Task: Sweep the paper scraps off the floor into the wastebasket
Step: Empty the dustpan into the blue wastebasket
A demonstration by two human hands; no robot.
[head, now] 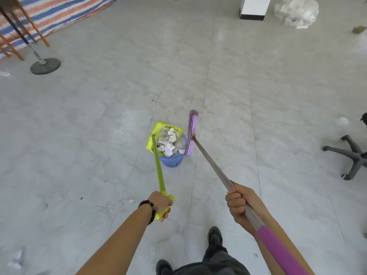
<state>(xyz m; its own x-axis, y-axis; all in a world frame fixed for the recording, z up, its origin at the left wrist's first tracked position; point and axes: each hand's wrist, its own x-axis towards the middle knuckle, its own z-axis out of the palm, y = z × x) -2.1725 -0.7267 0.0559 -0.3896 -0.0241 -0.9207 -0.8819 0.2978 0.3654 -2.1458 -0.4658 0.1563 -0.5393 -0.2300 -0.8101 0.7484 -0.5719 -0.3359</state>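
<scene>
grey tiled floor (99,120), striped tarp (59,10), office chair base (351,155)

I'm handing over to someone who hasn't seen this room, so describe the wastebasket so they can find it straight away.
Look at the middle of the grey tiled floor, just ahead of the person's feet. The wastebasket is a small blue plastic basket with a perforated wall, piled with crumpled white paper scraps. It sits between the yellow-green dustpan tipped over its rim and the purple broom head; nothing else nearby is blue.

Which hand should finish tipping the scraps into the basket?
Left. The left hand grips the green dustpan handle, and the pan is tilted over the blue wastebasket with paper scraps at its mouth. The right hand holds only the broom.
</scene>
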